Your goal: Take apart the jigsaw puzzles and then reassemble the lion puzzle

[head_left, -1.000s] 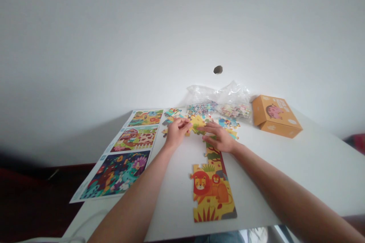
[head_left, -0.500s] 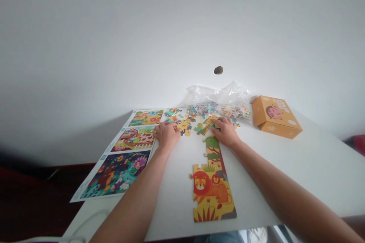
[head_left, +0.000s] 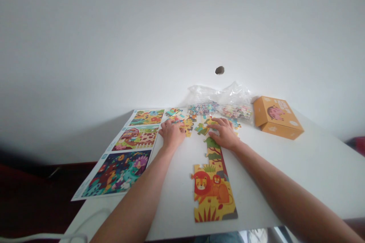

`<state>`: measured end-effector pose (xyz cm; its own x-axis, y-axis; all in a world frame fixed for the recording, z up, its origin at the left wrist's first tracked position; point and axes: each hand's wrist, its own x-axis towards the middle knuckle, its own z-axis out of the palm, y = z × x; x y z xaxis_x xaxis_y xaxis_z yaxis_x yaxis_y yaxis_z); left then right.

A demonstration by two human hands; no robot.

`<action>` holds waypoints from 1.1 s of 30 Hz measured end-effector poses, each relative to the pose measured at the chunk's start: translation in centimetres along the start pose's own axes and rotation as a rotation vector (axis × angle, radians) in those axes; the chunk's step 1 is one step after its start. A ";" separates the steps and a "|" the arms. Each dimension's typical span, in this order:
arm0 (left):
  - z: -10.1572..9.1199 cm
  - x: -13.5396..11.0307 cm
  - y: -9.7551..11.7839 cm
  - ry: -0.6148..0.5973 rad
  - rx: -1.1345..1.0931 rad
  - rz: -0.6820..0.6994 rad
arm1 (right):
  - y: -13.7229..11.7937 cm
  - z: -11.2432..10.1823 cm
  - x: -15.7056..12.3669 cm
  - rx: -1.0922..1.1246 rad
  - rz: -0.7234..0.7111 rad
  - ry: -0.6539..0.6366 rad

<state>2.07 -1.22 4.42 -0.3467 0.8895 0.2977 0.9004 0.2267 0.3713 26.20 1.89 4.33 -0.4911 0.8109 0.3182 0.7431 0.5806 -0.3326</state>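
My left hand [head_left: 173, 135] is palm down at the left group of loose puzzle pieces [head_left: 188, 123], fingers stretched forward and touching or hovering over some of them. Across from it, my right hand [head_left: 225, 134] spreads its fingers over another cluster of pieces [head_left: 202, 129], with the thumb by the top of the joined strip. Neither hand visibly grips a piece, and part of each cluster is hidden underneath. The joined jigsaw section [head_left: 213, 193], showing two lions, runs toward the table's front edge with a narrow column of green tree pieces above.
A sheet with three printed pictures [head_left: 114, 172] lies at the left, hanging past the table edge. Clear plastic bags of pieces [head_left: 203, 107] rest against the wall. An orange box [head_left: 278, 115] with a pig on it stands back right. A white cable [head_left: 42, 237] crosses the front-left corner.
My left hand has shifted right and a little nearer, over the loose pieces. My right hand's fingers have spread slightly at its cluster. The joined section looks the same.
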 end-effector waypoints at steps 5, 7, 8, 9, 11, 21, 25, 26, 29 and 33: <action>-0.1 -0.1 0.5 -0.010 0.020 0.061 | -0.2 -0.3 0.0 0.036 -0.067 -0.019; 0.1 0.1 0.4 -0.009 0.010 0.059 | -0.4 -0.4 0.0 0.041 -0.074 -0.023; 0.1 0.2 0.3 -0.007 -0.001 0.053 | -0.4 -0.5 0.0 0.042 -0.073 -0.023; 0.2 0.3 0.2 -0.007 -0.017 0.044 | -0.4 -0.5 0.0 0.041 -0.070 -0.024; 0.5 0.5 0.0 -0.007 -0.059 0.025 | -0.3 -0.5 0.0 0.038 -0.062 -0.021; 0.6 -0.2 0.9 -0.084 -0.176 0.308 | -1.1 -0.8 -0.3 0.066 -0.215 -0.232; -0.3 0.4 -0.5 0.082 -0.040 -0.014 | -1.1 -0.8 -0.3 0.061 -0.161 -0.270; -0.4 0.6 -1.0 0.110 0.002 -0.101 | -1.0 -0.8 -0.2 0.055 -0.147 -0.264; -0.5 1.1 -2.1 0.046 0.047 -0.152 | -0.9 -0.8 -0.1 0.044 -0.132 -0.254; -0.4 1.0 -2.1 -0.028 0.041 -0.093 | -0.9 -0.7 -0.2 0.043 -0.128 -0.253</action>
<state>-0.28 -0.95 4.28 -0.4220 0.8747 0.2386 0.8750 0.3241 0.3596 25.95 1.16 5.22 -0.6817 0.7200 0.1300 0.6504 0.6777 -0.3430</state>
